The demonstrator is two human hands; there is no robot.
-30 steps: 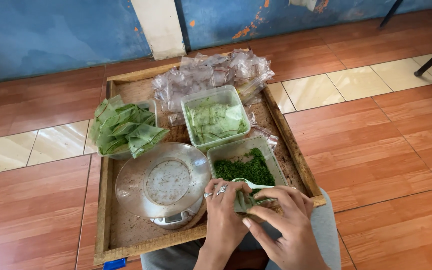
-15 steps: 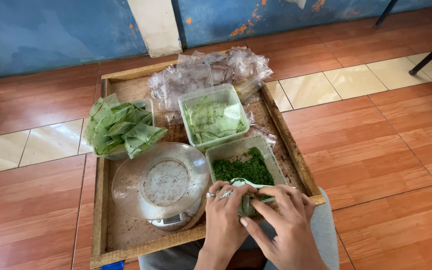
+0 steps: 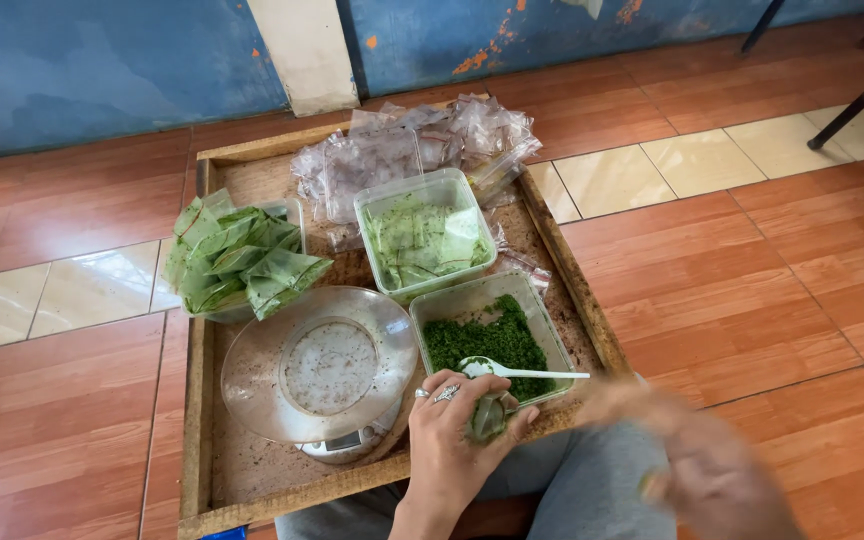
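The right hand [image 3: 702, 465] now sits apart from the left hand [image 3: 457, 435], off to its right and blurred; the left hand alone holds the small green packet [image 3: 489, 415].

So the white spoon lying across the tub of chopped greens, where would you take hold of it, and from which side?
Probably by the handle end. The white spoon lies with its bowl on the greens, and its thin handle runs out to the right over the tub rim, bare and clear of the left hand. Pinch it from the right, thumb above and finger below.
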